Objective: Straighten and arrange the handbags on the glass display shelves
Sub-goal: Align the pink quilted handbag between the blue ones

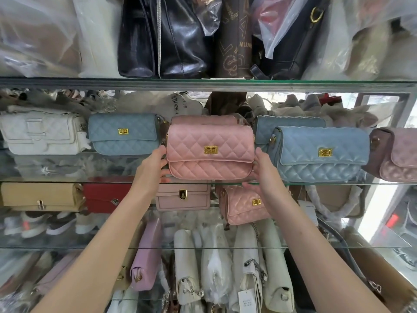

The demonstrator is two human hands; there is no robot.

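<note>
A pink quilted handbag (209, 152) with a gold clasp stands upright at the front edge of the middle glass shelf (316, 183). My left hand (153, 166) holds its left end and my right hand (264, 170) holds its right end, fingers curled around the sides. A second pink bag (203, 120) stands right behind it. A blue quilted bag (124, 133) stands to the left and another blue quilted bag (320, 154) to the right, with a third blue one (291, 125) behind that.
A white bag (42, 132) is at the far left and a mauve bag (394, 154) at the far right of the same shelf. Black and brown bags fill the top shelf (203, 83). Tan, red and pink bags sit on the shelf below.
</note>
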